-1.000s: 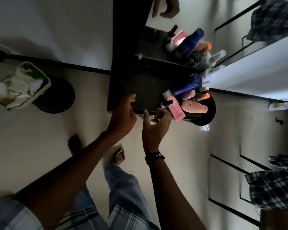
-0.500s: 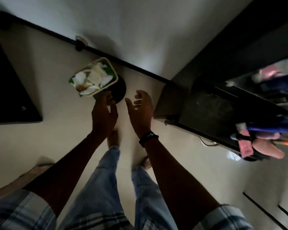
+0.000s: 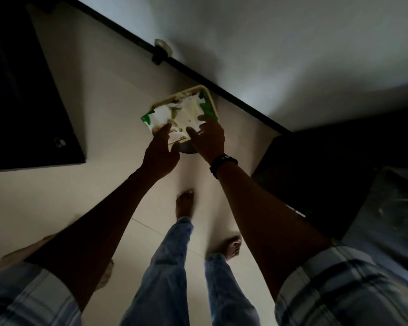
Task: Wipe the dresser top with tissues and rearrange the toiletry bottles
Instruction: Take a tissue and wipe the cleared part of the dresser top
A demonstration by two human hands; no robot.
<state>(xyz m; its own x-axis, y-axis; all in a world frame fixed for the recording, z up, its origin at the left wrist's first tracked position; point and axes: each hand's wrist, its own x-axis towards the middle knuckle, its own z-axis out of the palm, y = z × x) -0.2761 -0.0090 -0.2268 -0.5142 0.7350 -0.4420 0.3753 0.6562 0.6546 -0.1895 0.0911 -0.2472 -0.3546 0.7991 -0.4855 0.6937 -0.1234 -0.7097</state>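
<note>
A cream container (image 3: 209,97) full of crumpled white tissues (image 3: 190,108) and a green-white wrapper sits low on the floor by the wall. Both my arms stretch down to it. My left hand (image 3: 160,150) is at its near edge, index finger and thumb apart on either side of the rim. My right hand (image 3: 209,137), with a black wristband, hovers over the tissues with fingers spread; nothing is clasped in it. The dark dresser top (image 3: 391,208) shows at the right edge. The toiletry bottles are out of view.
A dark round stool (image 3: 187,149) peeks out beneath the container. A black cabinet (image 3: 21,90) fills the left side. A dark skirting line (image 3: 233,96) runs along the white wall, with a small fitting (image 3: 161,49) on it. My bare feet (image 3: 185,203) stand on pale tiles.
My view swung left from the dresser and bottles to the floor container. Both hands left the dresser edge and now reach the tissues in the container.
</note>
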